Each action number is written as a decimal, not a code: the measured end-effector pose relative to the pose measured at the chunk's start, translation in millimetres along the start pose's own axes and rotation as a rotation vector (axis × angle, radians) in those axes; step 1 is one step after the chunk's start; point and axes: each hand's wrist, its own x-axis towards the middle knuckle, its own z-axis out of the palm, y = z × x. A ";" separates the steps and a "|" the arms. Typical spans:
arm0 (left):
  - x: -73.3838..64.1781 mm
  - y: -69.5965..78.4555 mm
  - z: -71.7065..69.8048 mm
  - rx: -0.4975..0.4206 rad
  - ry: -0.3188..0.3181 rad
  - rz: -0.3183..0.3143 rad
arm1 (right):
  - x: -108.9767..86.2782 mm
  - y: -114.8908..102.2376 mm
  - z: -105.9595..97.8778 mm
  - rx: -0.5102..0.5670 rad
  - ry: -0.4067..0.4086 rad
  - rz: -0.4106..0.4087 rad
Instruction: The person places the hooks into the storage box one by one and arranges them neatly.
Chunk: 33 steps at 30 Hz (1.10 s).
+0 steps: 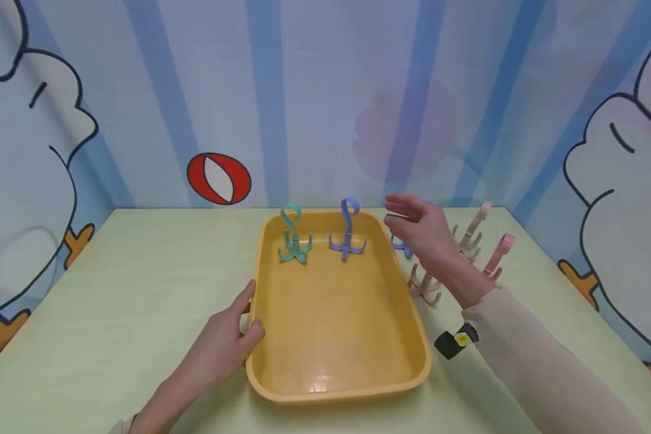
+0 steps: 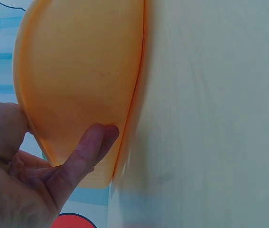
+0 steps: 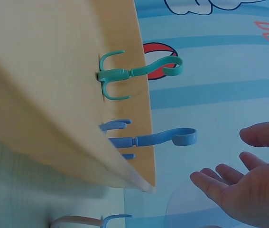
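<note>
My left hand [image 1: 225,343] holds the left side of a yellow plastic tray [image 1: 336,398], thumb over the rim and fingers along the outer wall [image 2: 87,71]. Inside the tray, towards its far end, a green multi-pronged hanging hook [image 1: 295,244] and a purple one [image 1: 347,235] stand upright on their prongs. My right hand [image 1: 425,232] is raised past the tray's far right corner, its fingers loosely bent with nothing between them. Below and partly behind it stands another blue-purple hook [image 1: 403,246]. The right wrist view shows that hand [image 3: 253,185] beside the purple hook's curled top.
Right of the tray stand two beige hooks [image 1: 425,286] [image 1: 469,241] and a pink hook [image 1: 500,253], the pink one partly hidden by my right forearm. The pale green table [image 1: 141,289] meets a printed cloth backdrop [image 1: 320,108] at the back and sides.
</note>
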 end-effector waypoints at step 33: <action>-0.8 2.6 -0.9 0.000 -0.007 -0.005 | -34.5 3.7 -50.2 -0.058 0.045 -0.037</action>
